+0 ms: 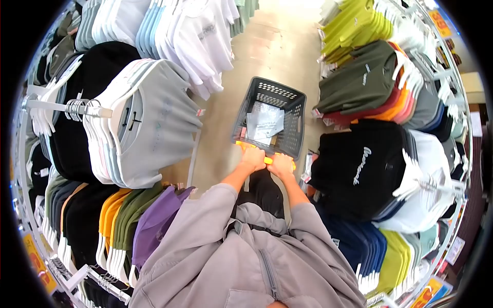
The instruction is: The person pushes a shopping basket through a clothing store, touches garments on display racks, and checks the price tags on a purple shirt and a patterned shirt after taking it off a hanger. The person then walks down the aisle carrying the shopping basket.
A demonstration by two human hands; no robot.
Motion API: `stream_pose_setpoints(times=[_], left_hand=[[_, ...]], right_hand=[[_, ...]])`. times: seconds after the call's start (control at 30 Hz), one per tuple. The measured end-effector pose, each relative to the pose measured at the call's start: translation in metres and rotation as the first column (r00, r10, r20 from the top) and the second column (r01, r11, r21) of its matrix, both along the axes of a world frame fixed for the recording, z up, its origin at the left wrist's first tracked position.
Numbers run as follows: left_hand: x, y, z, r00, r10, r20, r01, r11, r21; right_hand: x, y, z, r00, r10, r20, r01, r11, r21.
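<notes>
In the head view a dark grey shopping basket (295, 120) with perforated walls stands in front of me. Along its near side runs an orange-yellow handle (268, 160). My left hand (252, 159) is wrapped round the left part of this handle. Close beside it, my right hand (281, 165) grips the right part. Inside the basket lies a clear plastic package (265, 122) with whitish contents; smaller items beneath it are partly hidden. Whether the basket rests on wheels or a cart frame, I cannot tell.
Clothes racks line both sides of the aisle floor (275, 41). A grey T-shirt (159, 123) hangs at the left, its metal rack arm (67, 107) jutting out. Black shirts (359, 169) and dark olive shirts (359, 77) hang close on the right.
</notes>
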State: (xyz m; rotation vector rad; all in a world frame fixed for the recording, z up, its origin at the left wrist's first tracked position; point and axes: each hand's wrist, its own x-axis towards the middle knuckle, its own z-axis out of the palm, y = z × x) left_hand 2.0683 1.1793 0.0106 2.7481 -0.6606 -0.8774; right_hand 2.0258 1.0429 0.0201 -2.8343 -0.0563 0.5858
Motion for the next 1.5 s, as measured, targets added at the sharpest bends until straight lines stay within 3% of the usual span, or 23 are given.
stream_pose_setpoints(times=[0.1,0.2,0.27,0.4,0.7,1.03,1.5], left_hand=[[0.039,-0.009,0.0,0.999,0.045,-0.002,-0.045,0.999,-0.005],[0.082,-0.022,0.0,1.0,-0.003,0.017,0.003,1.0,-0.021],[0.102,-0.027,-0.007,0.988,-0.072,0.136,0.085,0.992,-0.092],[0.157,-0.04,-0.013,0.989,-0.096,0.116,0.106,0.991,-0.082],[0.233,-0.071,-0.007,0.907,-0.045,0.419,0.105,0.987,-0.122],[0.331,-0.096,-0.012,0.929,-0.059,0.365,0.121,0.982,-0.148],[0.457,-0.128,-0.021,0.984,-0.123,0.127,0.136,0.986,-0.099]], right_hand=[[0.044,-0.014,-0.005,0.999,0.007,0.035,-0.007,1.0,-0.003],[0.088,-0.033,-0.011,0.999,0.016,0.049,-0.016,1.0,-0.013],[0.116,-0.044,-0.008,0.999,0.032,0.006,-0.032,0.999,-0.016],[0.171,-0.06,-0.021,0.998,0.039,0.046,-0.04,0.999,0.012],[0.283,-0.09,-0.021,0.999,0.019,0.036,-0.021,0.999,0.034],[0.37,-0.115,-0.027,0.996,-0.016,0.093,0.012,0.999,0.043],[0.47,-0.137,-0.026,1.0,0.018,0.024,-0.018,1.0,-0.015]])
